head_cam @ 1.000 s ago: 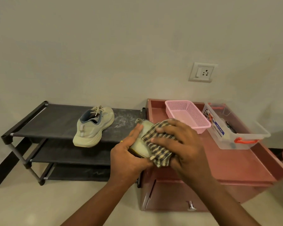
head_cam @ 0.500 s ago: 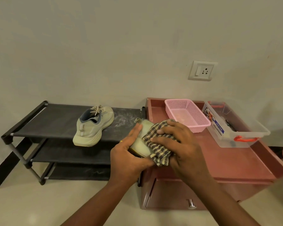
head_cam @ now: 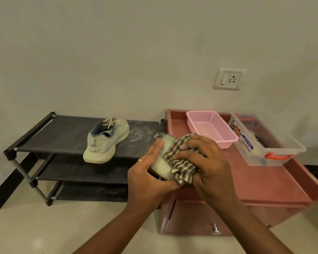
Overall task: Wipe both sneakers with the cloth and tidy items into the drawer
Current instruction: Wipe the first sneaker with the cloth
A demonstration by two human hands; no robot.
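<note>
Working at the near-left corner of the pink desk (head_cam: 255, 180), beside the black shoe rack (head_cam: 62, 136) that carries the second sneaker (head_cam: 106, 142), I cradle the first sneaker (head_cam: 161, 160) in my left hand (head_cam: 147, 182), fingers curled round its sole. It looks light and firm, best gripped there. My right hand (head_cam: 207, 162) bunches the soft, limp cloth (head_cam: 182, 162) against it. Since half a second ago, grip and cloth have barely shifted.

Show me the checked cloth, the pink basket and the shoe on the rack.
checked cloth (head_cam: 184, 167): head view, striped fold near its lower edge.
pink basket (head_cam: 207, 128): head view, bare mesh floor.
shoe on the rack (head_cam: 106, 145): head view, side of the upper.
</note>
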